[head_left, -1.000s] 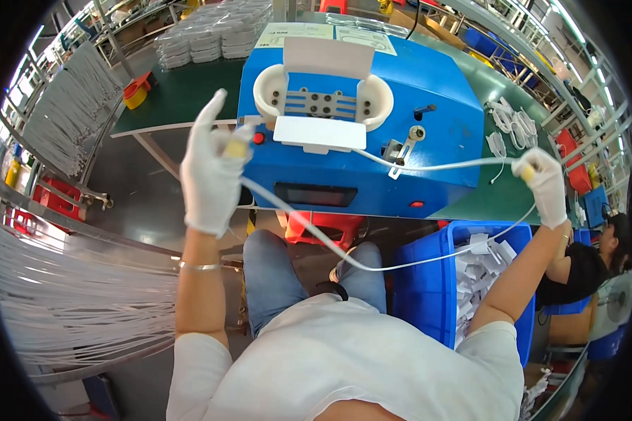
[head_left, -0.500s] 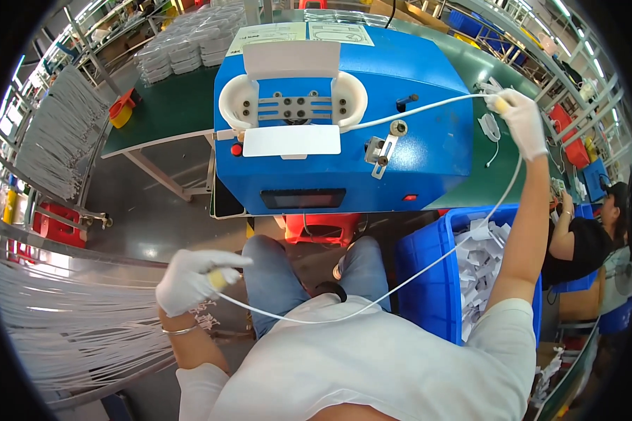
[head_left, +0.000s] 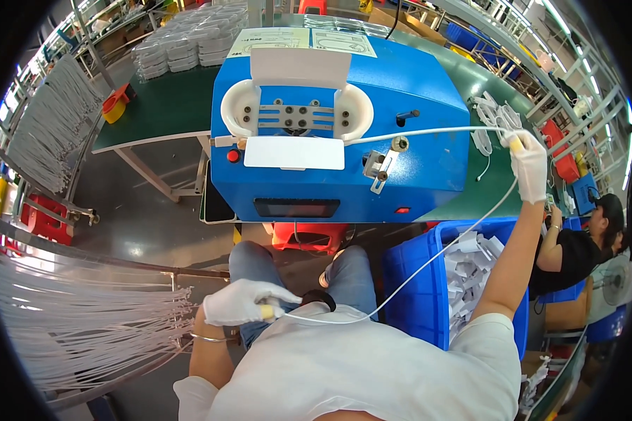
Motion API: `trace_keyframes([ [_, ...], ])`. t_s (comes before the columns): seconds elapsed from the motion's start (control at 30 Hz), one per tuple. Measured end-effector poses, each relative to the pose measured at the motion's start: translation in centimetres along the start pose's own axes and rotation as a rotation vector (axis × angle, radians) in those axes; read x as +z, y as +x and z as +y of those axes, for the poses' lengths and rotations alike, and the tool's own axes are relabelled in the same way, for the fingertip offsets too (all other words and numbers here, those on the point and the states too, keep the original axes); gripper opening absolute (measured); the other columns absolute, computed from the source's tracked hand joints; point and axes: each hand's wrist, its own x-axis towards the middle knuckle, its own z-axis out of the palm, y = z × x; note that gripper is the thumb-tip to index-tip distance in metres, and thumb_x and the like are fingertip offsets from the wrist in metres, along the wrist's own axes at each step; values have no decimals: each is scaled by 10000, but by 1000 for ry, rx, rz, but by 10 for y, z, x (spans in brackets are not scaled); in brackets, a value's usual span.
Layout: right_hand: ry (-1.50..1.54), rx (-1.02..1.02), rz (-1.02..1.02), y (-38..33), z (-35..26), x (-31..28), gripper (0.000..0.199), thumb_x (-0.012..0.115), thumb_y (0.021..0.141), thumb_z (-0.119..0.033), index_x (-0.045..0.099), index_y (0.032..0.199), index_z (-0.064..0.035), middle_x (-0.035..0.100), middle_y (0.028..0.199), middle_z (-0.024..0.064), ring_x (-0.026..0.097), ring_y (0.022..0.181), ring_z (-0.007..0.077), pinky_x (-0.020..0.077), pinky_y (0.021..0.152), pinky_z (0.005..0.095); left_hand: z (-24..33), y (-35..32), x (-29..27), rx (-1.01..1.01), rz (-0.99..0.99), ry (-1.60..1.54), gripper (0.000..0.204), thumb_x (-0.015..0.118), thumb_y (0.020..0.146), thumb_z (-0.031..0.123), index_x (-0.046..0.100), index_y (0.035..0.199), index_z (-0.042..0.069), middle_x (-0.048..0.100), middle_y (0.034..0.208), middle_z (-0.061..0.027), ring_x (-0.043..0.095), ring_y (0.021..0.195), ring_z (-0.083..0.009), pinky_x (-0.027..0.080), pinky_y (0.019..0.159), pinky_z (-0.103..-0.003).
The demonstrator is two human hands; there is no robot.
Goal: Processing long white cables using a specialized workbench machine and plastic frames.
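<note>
A white cable [head_left: 428, 281] runs from the blue winding machine [head_left: 428, 91] to my right hand [head_left: 529, 167], then sags across my lap to my left hand [head_left: 242, 303]. Both hands wear white gloves with yellow wraps on some fingers. Off the machine's right side, my right hand is closed around the cable, holding its upper stretch nearly straight. My left hand, low over my left thigh, pinches the cable near its other end; the tip itself is hidden. On the machine, two white curved winding posts [head_left: 357, 112] flank a slotted metal plate [head_left: 295, 118], with white flaps [head_left: 295, 153] around them.
A blue bin [head_left: 418, 295] of white pieces stands right of my legs. Bundled white cables [head_left: 84, 316] hang on a rack at left. Clear packs [head_left: 189, 45] are stacked on the green table [head_left: 165, 105]. Coiled cables [head_left: 495, 116] lie right of the machine. A person [head_left: 576, 245] sits at far right.
My left hand has moved right and closer to my body with the cable. My right hand has come down slightly, still holding it. The view has shifted a little.
</note>
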Motion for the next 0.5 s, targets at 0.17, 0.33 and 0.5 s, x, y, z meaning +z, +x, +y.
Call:
trace_keyframes([
  [0.17, 80, 128, -24, -31, 10, -31, 176, 615, 896, -213, 634, 798, -68, 390, 563, -100, 294, 437, -17, 173, 405, 176, -6, 26, 14, 46, -55, 94, 360, 581, 818, -11, 630, 1172, 33, 662, 942, -76, 588, 788, -110, 479, 738, -244],
  [0.33, 145, 159, -88, -46, 26, -50, 191, 618, 894, -221, 620, 786, -63, 403, 542, -92, 311, 413, -10, 194, 387, 175, -19, 45, 23, -17, -98, -93, 354, 561, 834, 2, 625, 1180, 38, 652, 1016, -82, 586, 866, -117, 471, 777, -248],
  [0.5, 119, 176, -170, -58, 24, -29, 203, 609, 886, -223, 587, 762, -64, 428, 528, -62, 333, 392, 7, 209, 371, 176, -16, 75, 42, 5, -54, -62, 353, 562, 845, 45, 614, 1194, 41, 646, 965, -60, 568, 827, -89, 467, 761, -228],
])
